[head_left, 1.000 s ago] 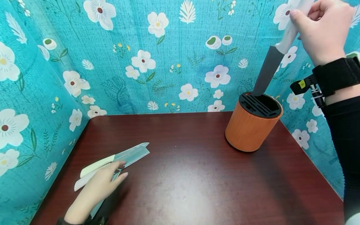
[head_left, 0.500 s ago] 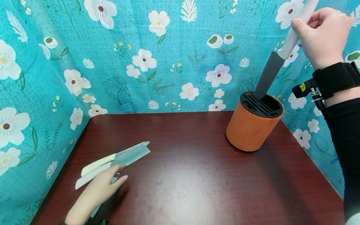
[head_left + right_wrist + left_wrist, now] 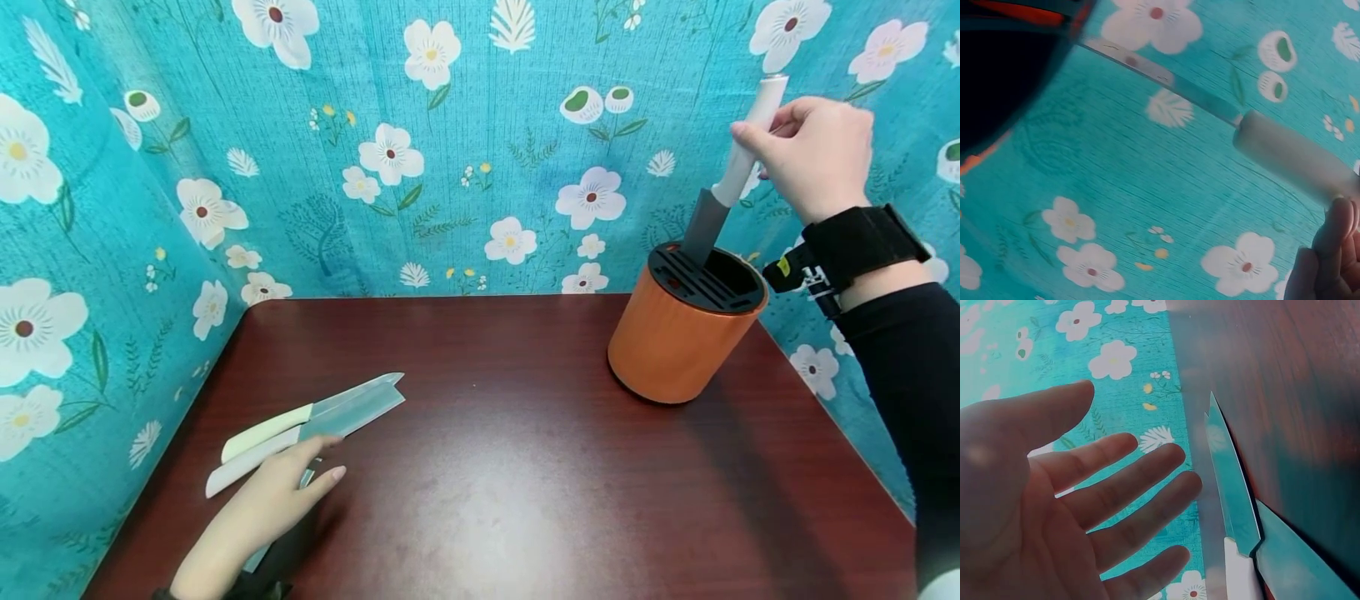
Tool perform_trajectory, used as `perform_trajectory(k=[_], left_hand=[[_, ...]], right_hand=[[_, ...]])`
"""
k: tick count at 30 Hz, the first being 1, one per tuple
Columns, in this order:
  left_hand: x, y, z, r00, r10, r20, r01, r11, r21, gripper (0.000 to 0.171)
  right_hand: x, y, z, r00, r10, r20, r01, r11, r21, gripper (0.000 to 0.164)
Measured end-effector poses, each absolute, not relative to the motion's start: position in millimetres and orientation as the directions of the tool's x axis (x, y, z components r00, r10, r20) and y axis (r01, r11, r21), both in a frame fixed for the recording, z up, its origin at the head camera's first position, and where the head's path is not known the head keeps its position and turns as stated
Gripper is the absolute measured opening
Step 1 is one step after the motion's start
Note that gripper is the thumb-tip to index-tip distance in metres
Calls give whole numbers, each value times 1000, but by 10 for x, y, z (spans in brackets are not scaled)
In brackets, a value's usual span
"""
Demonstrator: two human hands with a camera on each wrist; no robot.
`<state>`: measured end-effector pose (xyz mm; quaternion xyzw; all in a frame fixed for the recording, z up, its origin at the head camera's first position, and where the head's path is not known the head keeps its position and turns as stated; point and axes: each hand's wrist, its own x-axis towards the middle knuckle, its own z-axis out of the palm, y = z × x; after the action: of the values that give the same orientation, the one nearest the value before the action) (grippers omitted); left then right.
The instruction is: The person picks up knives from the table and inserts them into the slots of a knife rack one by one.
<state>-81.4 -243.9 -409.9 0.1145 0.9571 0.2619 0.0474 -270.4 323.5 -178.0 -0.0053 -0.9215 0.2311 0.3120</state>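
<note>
Lower now than a second ago, your right hand (image 3: pixel 817 158) has brought the white-handled knife (image 3: pixel 737 171) deeper into the orange-sided knife block (image 3: pixel 678 354).

You pinch the handle (image 3: pixel 767 100) between thumb and fingers; your left hand (image 3: pixel 270 500), fingers spread and holding nothing, is beside the cleaver (image 3: pixel 356 418) on the surface (image 3: pixel 525 467) — whether they touch is unclear. Expect a stiff, fairly light knife whose smooth handle could twist in that pinch, so grip around its middle — never the blade (image 3: pixel 705 225), probably sharp along its edge.

Tabletop (image 3: pixel 525 500) glare (wrist views dimmer).
</note>
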Motion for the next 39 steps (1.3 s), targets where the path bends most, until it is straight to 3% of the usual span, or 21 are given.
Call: perform_trajectory(k=[12, 24, 35, 39], left_hand=[[-800, -2371, -4127, -960, 278, -24, 224, 817, 531, 45], [-824, -2281, -4135, -974, 208, 89, 225, 858, 461, 38], [-845, -2266, -4134, -978, 192, 76, 205, 855, 476, 37], [-858, -2275, -4139, -978, 194, 74, 206, 854, 478, 36]], right_hand=[[-2750, 3245, -2104, -862, 65, 503, -126, 933, -337, 57], [-2781, 3274, -2272, -925, 39, 378, -96, 939, -330, 52], [-2808, 3282, -2311, -943, 27, 332, -95, 934, -345, 52], [-2806, 3272, -2300, -948, 55, 314, -61, 935, -348, 60]])
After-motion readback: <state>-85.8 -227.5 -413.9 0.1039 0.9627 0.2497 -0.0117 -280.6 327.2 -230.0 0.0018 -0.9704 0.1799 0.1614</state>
